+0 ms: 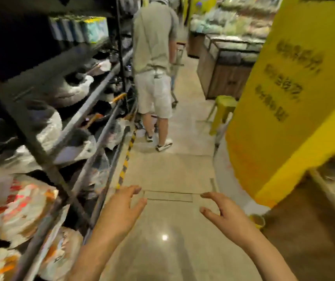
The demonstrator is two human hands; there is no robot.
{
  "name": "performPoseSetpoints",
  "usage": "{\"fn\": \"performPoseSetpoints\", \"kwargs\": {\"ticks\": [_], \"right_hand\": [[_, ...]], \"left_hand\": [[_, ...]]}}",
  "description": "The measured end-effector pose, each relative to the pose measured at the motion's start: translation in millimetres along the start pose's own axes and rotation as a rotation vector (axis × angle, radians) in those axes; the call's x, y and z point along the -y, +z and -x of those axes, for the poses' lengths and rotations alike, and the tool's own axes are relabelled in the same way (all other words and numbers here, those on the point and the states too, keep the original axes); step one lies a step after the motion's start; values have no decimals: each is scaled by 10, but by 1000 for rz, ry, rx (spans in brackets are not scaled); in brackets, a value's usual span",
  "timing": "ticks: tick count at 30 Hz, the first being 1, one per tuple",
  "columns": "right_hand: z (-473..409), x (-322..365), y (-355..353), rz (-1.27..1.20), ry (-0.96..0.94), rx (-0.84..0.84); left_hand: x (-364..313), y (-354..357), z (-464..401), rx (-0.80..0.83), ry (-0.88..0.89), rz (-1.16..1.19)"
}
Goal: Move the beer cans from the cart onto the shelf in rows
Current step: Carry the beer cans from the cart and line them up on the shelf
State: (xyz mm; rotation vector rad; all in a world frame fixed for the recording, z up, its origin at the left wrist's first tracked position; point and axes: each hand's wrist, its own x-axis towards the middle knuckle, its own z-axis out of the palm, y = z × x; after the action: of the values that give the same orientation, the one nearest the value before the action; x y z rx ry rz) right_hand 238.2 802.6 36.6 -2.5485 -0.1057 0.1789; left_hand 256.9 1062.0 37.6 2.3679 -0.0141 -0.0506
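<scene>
- Aisle floor (174,250) of pale polished concrete runs from the near edge to the far end of a shop, one bright light spot reflected low in the middle.
- Dark metal shelving (40,151) fills the left side, its tiers packed with bagged goods and what look like pans — all blurred by camera motion.
- A yellow pillar (284,110) with dark lettering rises on the right, too smeared to read.
- A person in a grey shirt and light shorts (154,63) stands farther down the aisle, back turned, beside the shelving.
- Far right, wooden display bins (223,67) hold packaged goods.
- A yellow-green stool (222,110) sits at the foot of the pillar.
- On an upper left tier, a row of cans (77,30) stands upright; whether they are beer cannot be told. No cart can be made out.
- The left hand (122,211) reaches forward over the floor, fingers spread and empty.
- The right hand (227,213) mirrors it — fingers loosely curved, holding nothing, well apart from the left.
</scene>
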Motion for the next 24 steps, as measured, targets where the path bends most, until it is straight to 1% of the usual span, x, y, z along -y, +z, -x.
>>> {"fn": "performPoseSetpoints", "kwargs": {"ticks": [2,4,6,9,11,13,16,19,21,24], "right_hand": [[557,-534,-263,-45,184,-81],[1109,-990,-459,-88,331,-206],[1648,-1349,-598,-97,487,-316],[2340,-1699,-719,-155,689,-464],[2695,-1867,-784,-196,778,-550],[2948,-2006,-844,-250,856,-596],[3139,-2236,-929,-318,919,-672],[3110,-2570,-1049,-359,931,-675],[3007,-2851,-1193,-377,907,-670],[2796,-3299,-1525,-354,850,-685]], "left_hand": [[-426,558,31,170,72,91],[-842,1102,116,337,147,153],[-1274,1618,237,491,239,172],[-1889,2237,481,660,381,180],[-2239,2554,653,746,477,191],[-2498,2813,799,839,526,211],[-2747,3134,895,965,522,187],[-2915,3407,754,1052,424,170],[-3028,3600,554,1035,360,187],[-3277,3888,241,992,331,202]]}}
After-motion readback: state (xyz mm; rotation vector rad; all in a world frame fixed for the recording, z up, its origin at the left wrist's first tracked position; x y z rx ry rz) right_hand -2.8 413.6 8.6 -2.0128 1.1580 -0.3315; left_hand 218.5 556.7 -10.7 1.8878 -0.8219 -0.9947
